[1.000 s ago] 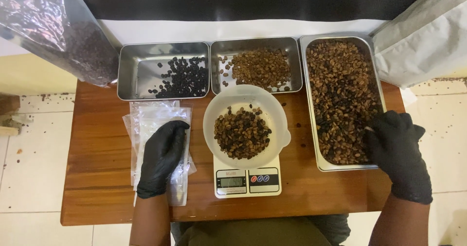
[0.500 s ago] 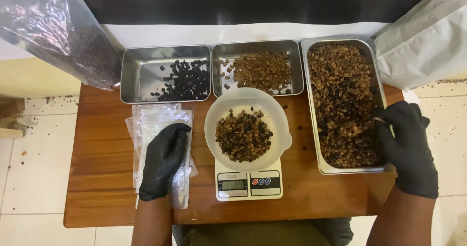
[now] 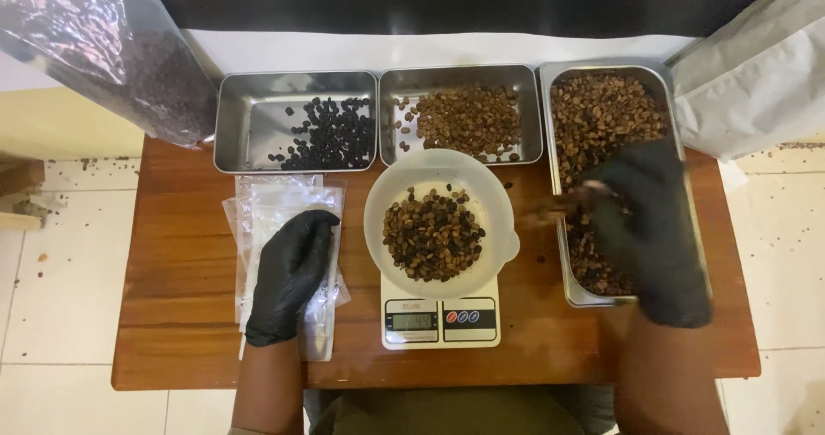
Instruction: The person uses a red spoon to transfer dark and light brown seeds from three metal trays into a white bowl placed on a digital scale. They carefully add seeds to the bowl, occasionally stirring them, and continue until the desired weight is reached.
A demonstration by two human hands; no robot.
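Meanwhile the black-gloved left hand (image 3: 288, 273) lies flat, fingers relaxed, on a stack of clear plastic bags (image 3: 258, 207) near the wooden table's (image 3: 172, 315) left edge. Over the long steel tray of brown beans (image 3: 601, 108) at the right edge, the blurred right hand (image 3: 649, 229) hangs; its grip cannot be told.

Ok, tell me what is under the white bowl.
The white bowl of brown beans sits on a white digital scale. Only the scale's front strip with display and buttons shows; its weighing platform is covered by the bowl.
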